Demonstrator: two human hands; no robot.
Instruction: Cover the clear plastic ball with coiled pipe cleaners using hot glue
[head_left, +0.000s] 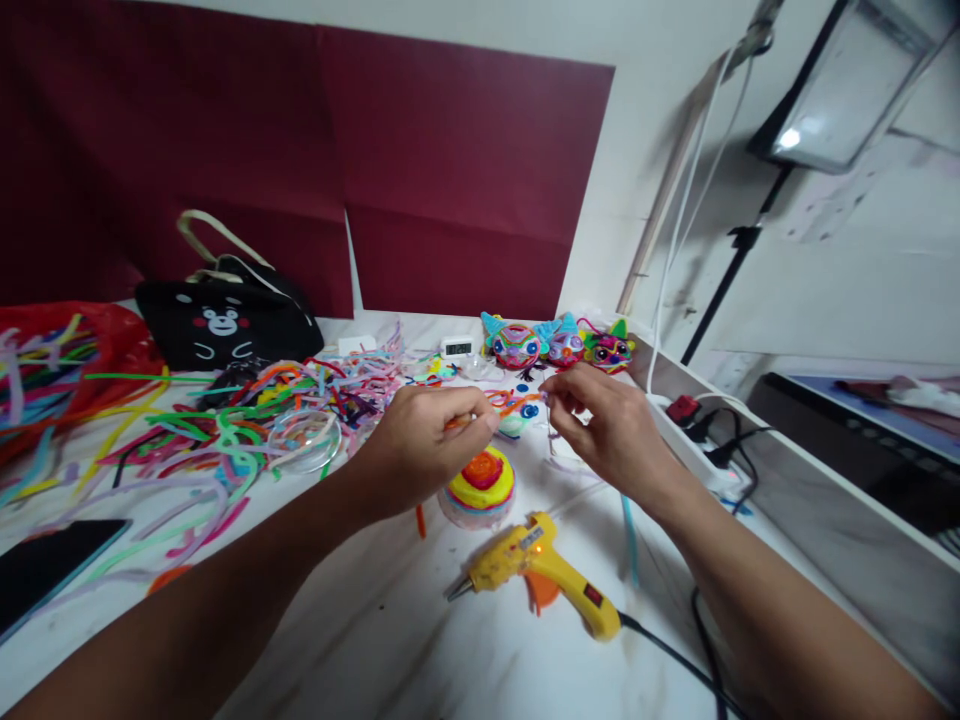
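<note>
Coiled disc (480, 490), just below frame centre — top covered, side apparently unfinished. Left hand (433, 438), centre: pinching an orange strip (457, 423). Right hand (600, 418), right of centre — fingers curled, hold unclear.

The glue gun (553, 565) is smooth plastic with a metal nozzle (460, 588), the black bag (262, 335) matt cloth.

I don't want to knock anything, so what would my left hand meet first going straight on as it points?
Your left hand points toward the small orange and blue craft pieces, so probably those; depth is unclear, and it might pass above and reach your right hand.
</note>
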